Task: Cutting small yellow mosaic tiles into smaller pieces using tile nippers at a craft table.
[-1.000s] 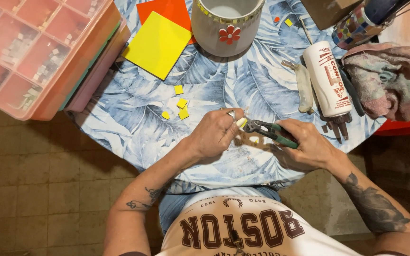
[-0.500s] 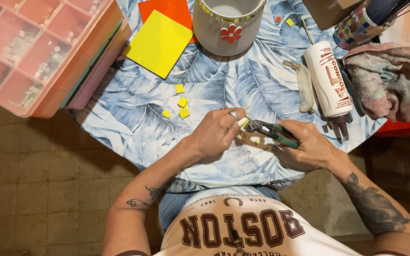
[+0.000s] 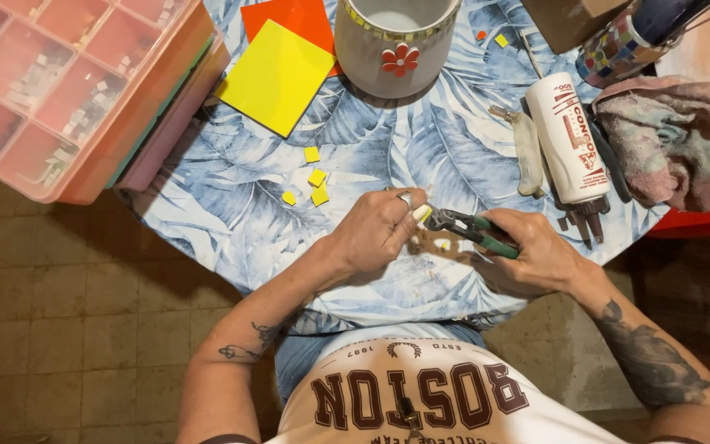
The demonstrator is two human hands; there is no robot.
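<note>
Over table (image 3: 207, 222), left hand (image 3: 380, 230) fingers (image 3: 417, 212) pinch tile (image 3: 426, 215); right hand (image 3: 536, 251) grips nippers (image 3: 470, 226).

left hand (image 3: 380, 228) shifted slightly nearer green-handled nippers (image 3: 472, 230), yellow tile piece (image 3: 422, 215) now at jaws

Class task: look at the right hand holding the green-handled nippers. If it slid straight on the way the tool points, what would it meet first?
The right hand aims the nippers leftward at the small yellow tile piece pinched by the left hand. That piece comes first, then the left fingers.
</note>
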